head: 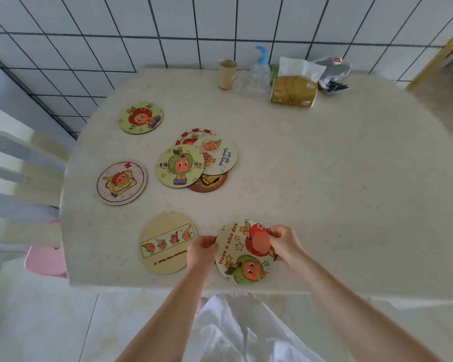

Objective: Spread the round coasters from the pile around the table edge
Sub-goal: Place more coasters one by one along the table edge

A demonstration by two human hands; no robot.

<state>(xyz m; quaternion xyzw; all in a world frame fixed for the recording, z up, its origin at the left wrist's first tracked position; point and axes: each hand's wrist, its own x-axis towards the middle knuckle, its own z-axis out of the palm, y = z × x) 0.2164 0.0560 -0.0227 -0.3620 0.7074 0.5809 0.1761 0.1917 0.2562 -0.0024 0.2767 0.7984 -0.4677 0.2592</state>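
Held coaster: the "Have a nice day" coaster (242, 253) sits at the near table (324, 205) edge, between both hands.
Left hand (202, 250): fingers curled on its left rim.
Right hand (285, 244): fingertips pinching its right rim.
Handling: likely light, stiff, thin; best gripped by the rim.
Count: three coasters laid out left of the fingers; pile (198, 162) beyond them, four visible.

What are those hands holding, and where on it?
Both hold the "Have a nice day" coaster by opposite edges: the left hand at its left rim, the right hand at its right rim.
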